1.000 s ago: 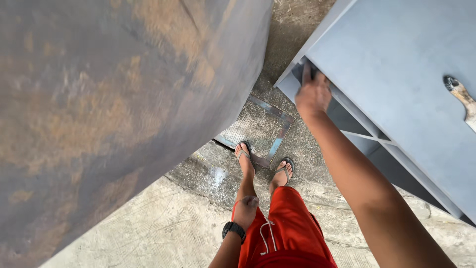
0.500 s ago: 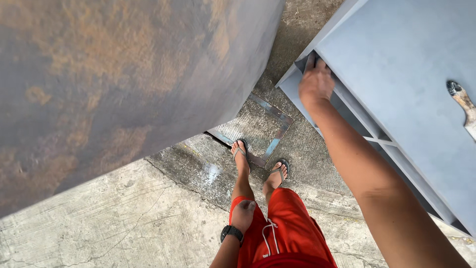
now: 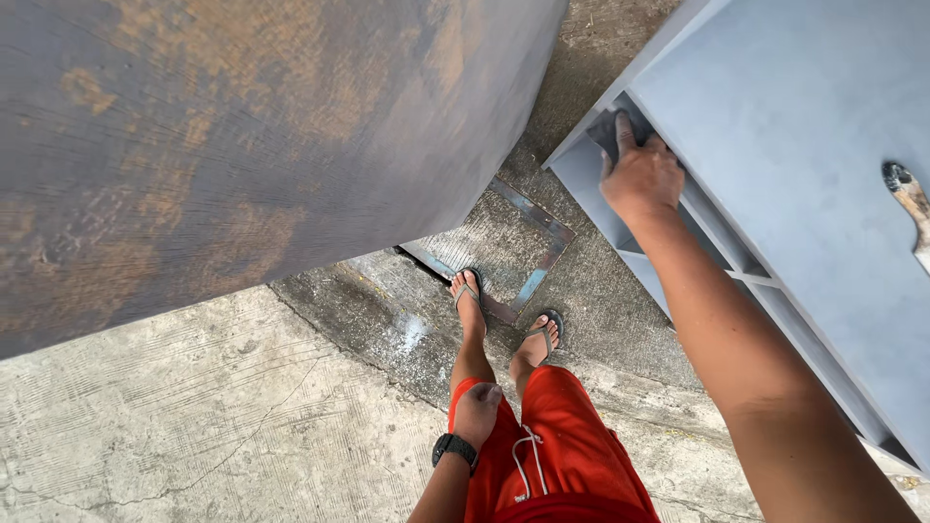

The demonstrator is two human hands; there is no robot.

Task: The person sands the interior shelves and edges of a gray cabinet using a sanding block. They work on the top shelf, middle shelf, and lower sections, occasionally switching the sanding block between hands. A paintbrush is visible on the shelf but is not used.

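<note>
At the far left, a large rusty brown panel (image 3: 242, 145) is seen filling more of the view than it did 1 second ago, its lower edge now sweeping across cracked concrete floor (image 3: 174, 426) that was mostly hidden then; the shift is read as a turn of the head, not a move of the panel. Below centre, the left hand (image 3: 478, 407) hangs beside red shorts (image 3: 562, 446), with a black watch (image 3: 454, 448) at the wrist; its fingers are curled loosely and nothing is held, as before. Both feet in flip-flops (image 3: 468, 291) remain planted by a metal frame (image 3: 504, 252) set in the floor. To the right, the right hand (image 3: 641, 174) has been carried a little further along the corner of the grey cabinet (image 3: 794, 116), where its fingers are closed over a dark grey pad (image 3: 608, 131) pressed to the top edge; what the pad is cannot be told. The small advance of the hand suggests that rubbing along that edge is under way. At the far right, a paintbrush (image 3: 909, 199) lies untouched on the cabinet's top.
</note>
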